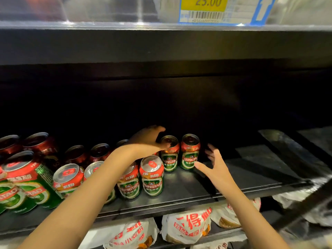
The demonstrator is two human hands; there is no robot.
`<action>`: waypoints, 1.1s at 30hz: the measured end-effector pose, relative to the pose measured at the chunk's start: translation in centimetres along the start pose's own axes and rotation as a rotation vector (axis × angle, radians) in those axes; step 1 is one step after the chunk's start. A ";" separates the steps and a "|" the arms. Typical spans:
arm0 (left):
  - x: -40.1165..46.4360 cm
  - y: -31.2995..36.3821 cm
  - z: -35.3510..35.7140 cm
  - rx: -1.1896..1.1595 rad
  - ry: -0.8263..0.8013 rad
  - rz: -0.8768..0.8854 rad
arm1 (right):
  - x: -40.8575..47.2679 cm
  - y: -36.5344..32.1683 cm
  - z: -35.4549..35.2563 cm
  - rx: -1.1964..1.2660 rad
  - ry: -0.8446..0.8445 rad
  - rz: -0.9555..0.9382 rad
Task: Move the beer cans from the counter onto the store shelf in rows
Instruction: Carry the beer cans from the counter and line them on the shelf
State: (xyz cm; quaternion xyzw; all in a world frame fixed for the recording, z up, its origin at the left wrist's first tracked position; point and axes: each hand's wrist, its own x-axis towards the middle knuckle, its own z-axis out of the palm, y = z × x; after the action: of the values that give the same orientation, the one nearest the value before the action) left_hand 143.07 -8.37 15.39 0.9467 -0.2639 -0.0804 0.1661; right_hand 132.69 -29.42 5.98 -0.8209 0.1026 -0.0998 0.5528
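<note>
Several green-and-red beer cans stand in rows on the dark store shelf (188, 191). The back row ends on the right with two cans, one (170, 159) next to the rightmost can (190, 155). My left hand (147, 141) reaches over the front cans, its thumb and fingers spread in a loose curve against the upper left side of the first of those two cans, not closed round it. My right hand (214, 168) hovers just right of the rightmost can with fingers spread, thumb tip near the can's base. A front-row can (152, 178) stands below my left wrist.
More cans crowd the shelf's left part, the nearest (23, 184) large in view. The shelf's right part (260, 164) is bare dark metal. A price label (204, 8) hangs on the shelf edge above. White printed bags (188, 225) lie on the shelf below.
</note>
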 end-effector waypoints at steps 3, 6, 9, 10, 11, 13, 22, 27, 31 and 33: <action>-2.9 2.0 -1.1 0.068 0.051 0.101 | -4.8 -0.4 -1.1 -0.056 0.184 0.019; -6.1 5.0 -0.6 0.107 0.115 0.373 | -11.0 -0.9 -2.0 -0.194 0.337 0.043; -9.1 9.8 2.0 0.132 0.121 0.647 | -18.7 -1.0 -2.9 -0.422 0.453 0.046; -10.3 11.8 3.3 0.118 0.088 0.727 | -21.5 -1.0 -3.3 -0.503 0.481 0.070; -11.9 13.9 4.6 0.093 0.044 0.810 | -24.5 -1.2 -3.7 -0.575 0.515 0.110; -15.7 17.8 7.4 0.057 -0.044 0.998 | -31.0 -1.1 -4.8 -0.681 0.594 0.227; -39.5 28.4 18.3 -0.169 -0.630 1.466 | -64.5 -3.0 0.7 -0.541 1.222 0.768; -55.3 29.6 23.3 -0.207 -0.945 1.492 | -81.9 -5.6 9.3 -0.338 1.480 1.046; -67.7 29.7 26.2 -0.194 -1.134 1.523 | -93.3 -8.3 16.2 -0.207 1.680 1.240; -72.2 29.5 27.6 -0.139 -1.203 1.534 | -97.4 -9.3 19.0 -0.150 1.768 1.279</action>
State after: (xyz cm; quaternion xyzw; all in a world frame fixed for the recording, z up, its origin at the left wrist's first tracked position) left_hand 61.32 -1.65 4.91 0.3071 -0.8437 -0.4353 0.0664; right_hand 45.11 18.04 2.66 -0.2856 0.8766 -0.3418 0.1820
